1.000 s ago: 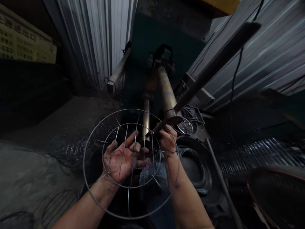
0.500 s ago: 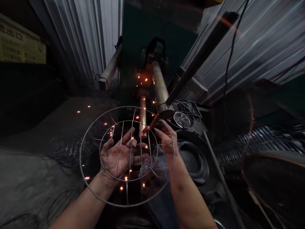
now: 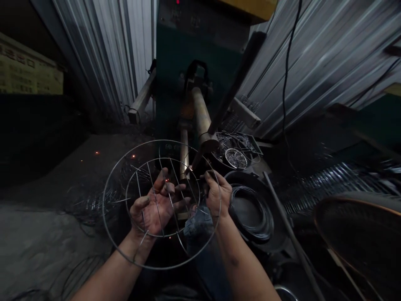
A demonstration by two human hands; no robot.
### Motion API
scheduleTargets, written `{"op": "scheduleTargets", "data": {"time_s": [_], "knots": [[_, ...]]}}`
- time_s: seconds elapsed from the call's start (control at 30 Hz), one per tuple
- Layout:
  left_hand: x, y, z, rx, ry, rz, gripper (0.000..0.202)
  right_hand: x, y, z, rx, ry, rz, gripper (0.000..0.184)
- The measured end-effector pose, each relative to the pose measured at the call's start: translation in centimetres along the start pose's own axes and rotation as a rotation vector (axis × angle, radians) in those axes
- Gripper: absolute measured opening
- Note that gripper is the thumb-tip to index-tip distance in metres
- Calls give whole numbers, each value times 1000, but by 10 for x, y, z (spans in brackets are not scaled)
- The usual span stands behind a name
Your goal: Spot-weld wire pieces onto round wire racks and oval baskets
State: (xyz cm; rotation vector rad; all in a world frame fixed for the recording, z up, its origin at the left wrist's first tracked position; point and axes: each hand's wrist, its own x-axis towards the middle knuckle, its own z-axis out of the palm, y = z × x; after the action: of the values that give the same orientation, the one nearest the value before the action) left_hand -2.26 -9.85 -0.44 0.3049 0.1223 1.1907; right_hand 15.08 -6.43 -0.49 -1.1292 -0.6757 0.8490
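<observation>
A round wire guard (image 3: 109,184), made of two concentric rings joined by several straight spokes, is held flat in front of me. My left hand (image 3: 153,207) lies palm up beneath its inner ring, fingers spread and curled against the spokes. My right hand (image 3: 216,193) pinches the inner ring at its right side, fingers closed on the wire. Just beyond both hands the tip of a spot welder's upper arm (image 3: 200,154) meets the wire above the lower electrode bar (image 3: 184,155).
The green welder body (image 3: 200,54) stands straight ahead against corrugated metal walls (image 3: 328,46). Coils of wire (image 3: 250,209) lie right of my right hand, finished wire pieces (image 3: 236,156) behind them. Tangled wire (image 3: 90,192) covers the floor at left. A dark round basket (image 3: 360,234) sits at right.
Sparks flew at the welder tip half a second ago and have almost died out. The guard has turned in my hands, so the spokes now slant differently, and my right hand has closed on the wire.
</observation>
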Motion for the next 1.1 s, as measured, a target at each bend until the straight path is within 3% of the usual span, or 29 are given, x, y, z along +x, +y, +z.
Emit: {"op": "scheduleTargets", "data": {"time_s": [0.17,0.37,0.9,1.0,1.1], "knots": [[8,10,-1,10,24,26,76,16,6,2,-37,-54,-116,20],[19,14,-2,11,38,51,75,34,9,7,-80,-81,-159,21],[32,15,-10,-14,22,64,75,45,5,20,1,-236,-86,17],[30,17,-20,-6,1,33,81,45,4,12,-60,-261,-92,20],[31,22,-47,8,3,-17,87,36,-3,-12,-108,-279,-63,30]]}}
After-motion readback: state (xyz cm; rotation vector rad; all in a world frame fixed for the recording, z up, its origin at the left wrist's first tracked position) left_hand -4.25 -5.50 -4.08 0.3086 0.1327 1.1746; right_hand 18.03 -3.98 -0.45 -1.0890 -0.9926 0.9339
